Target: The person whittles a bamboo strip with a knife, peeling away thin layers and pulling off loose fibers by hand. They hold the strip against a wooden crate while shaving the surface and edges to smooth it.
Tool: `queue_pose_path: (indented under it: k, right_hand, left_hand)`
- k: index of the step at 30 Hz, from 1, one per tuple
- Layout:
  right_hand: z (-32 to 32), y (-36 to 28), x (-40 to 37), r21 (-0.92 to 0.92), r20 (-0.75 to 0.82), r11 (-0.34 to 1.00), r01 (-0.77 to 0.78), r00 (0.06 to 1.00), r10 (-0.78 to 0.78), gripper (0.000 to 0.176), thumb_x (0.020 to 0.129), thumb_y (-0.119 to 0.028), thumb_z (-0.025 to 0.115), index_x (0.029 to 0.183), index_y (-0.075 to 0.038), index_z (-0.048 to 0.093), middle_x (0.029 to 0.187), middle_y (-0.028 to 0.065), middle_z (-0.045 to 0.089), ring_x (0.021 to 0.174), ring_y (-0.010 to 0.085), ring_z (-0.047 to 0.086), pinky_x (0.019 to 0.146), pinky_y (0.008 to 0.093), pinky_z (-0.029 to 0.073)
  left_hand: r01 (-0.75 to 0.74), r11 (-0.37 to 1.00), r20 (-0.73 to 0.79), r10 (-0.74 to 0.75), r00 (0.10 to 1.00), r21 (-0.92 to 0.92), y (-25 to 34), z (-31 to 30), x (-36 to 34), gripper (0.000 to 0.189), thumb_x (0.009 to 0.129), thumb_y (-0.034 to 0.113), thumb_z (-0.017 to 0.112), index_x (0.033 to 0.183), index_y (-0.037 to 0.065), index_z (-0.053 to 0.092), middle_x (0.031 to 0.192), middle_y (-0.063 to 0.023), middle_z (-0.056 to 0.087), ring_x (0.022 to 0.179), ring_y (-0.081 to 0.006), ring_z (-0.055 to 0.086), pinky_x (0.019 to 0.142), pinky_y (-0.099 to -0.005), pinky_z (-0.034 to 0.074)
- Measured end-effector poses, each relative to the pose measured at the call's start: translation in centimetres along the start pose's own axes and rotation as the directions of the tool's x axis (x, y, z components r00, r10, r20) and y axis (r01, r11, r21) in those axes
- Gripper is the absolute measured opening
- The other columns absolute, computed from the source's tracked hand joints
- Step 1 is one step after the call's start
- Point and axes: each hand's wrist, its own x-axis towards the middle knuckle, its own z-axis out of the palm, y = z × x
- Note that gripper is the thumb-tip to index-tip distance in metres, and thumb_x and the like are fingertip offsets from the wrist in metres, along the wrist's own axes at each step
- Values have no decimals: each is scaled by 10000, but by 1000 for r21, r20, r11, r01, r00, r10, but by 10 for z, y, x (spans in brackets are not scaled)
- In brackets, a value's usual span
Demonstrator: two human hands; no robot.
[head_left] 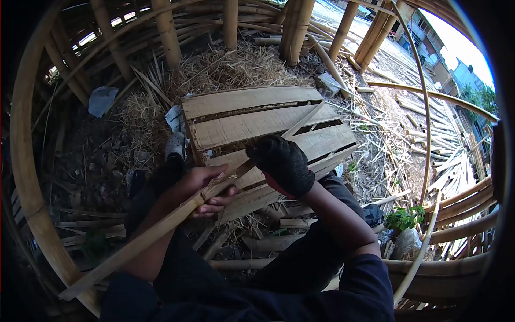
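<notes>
A long bamboo strip (153, 228) runs slantwise from the lower left up to my hands. My bare left hand (212, 193) is closed around it, thumb above and fingers beneath, by a rough, frayed section. In a dark glove, my right hand (284, 163) is closed over a browner stretch of the strip farther up. A lighter length comes out beyond the glove, over the slatted bench (241, 126). The fist hides where these lengths meet, and whether it also holds a tool. The low wooden bench stands before my knees, with gaps between its boards.
Straw (230, 70) and bamboo scraps litter the ground behind the bench. Upright bamboo posts (295, 32) stand at the back. A curved bamboo pole (37, 214) arcs along the left. Cut bamboo pieces (437, 142) lie at right, and a small green plant (403, 218) grows nearby.
</notes>
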Motion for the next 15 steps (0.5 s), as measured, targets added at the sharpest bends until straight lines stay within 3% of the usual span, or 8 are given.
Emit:
queue_pose_path:
  k: [3,5,7,9,10,13,14,15]
  right_hand:
    - [-11,4,-5,144,126,928,-344,936,328,186,851,-130,655,1035,-157,663,878,58,634,766,258,652,635,374,529]
    - [-24,18,-7,13,-41,963,-269,962,269,168,895,-148,644,1058,-127,675,866,69,668,741,277,663,665,364,530]
    - [-22,51,-22,450,148,679,-580,799,583,209,922,-139,604,1119,-111,668,904,66,684,792,234,675,685,341,531]
    - [-18,82,-37,307,273,636,-708,706,653,265,951,-180,580,1196,-98,638,941,88,690,863,207,678,751,336,522]
    - [-12,91,-39,197,132,852,-485,874,467,296,969,-220,563,1229,-90,616,929,124,675,870,223,666,795,349,503]
    - [-28,74,-27,232,341,586,-776,629,698,301,973,-234,552,1225,-78,608,958,158,674,895,281,662,820,376,495]
    - [-13,82,-41,293,254,626,-722,690,678,276,981,-237,539,1181,-65,619,946,166,669,891,297,663,804,372,496]
    - [-15,79,-38,266,299,595,-759,651,697,267,984,-240,533,1165,-65,624,948,164,671,900,299,664,797,375,498]
  left_hand:
    - [-71,992,-64,64,996,-105,-11,9,7,486,1013,486,387,941,21,508,561,-24,406,334,-96,395,265,-201,343]
    - [-99,991,-141,86,986,-92,-13,13,11,396,1016,352,383,1015,-25,502,549,-13,385,320,-91,373,260,-204,352]
    - [-81,987,-187,54,981,-142,-15,12,15,373,1008,288,367,1090,-56,487,540,-15,367,310,-104,371,257,-221,366]
    - [-64,989,-111,49,993,-133,-15,10,13,340,996,243,342,1095,-52,477,539,-21,378,315,-110,390,261,-223,377]
    - [-55,990,-72,46,996,-128,-15,9,12,325,990,221,330,1098,-51,471,538,-24,383,317,-112,400,262,-223,382]
    - [-117,968,29,126,992,-223,-15,11,7,291,996,235,313,1023,-14,462,564,-49,419,338,-131,444,268,-222,393]
    - [-127,968,43,139,989,-218,-14,6,8,256,996,232,329,974,10,456,588,-59,443,353,-132,463,273,-220,400]
    - [-151,971,8,156,988,-185,-14,7,9,253,996,227,336,979,7,457,590,-54,447,353,-128,462,274,-214,393]
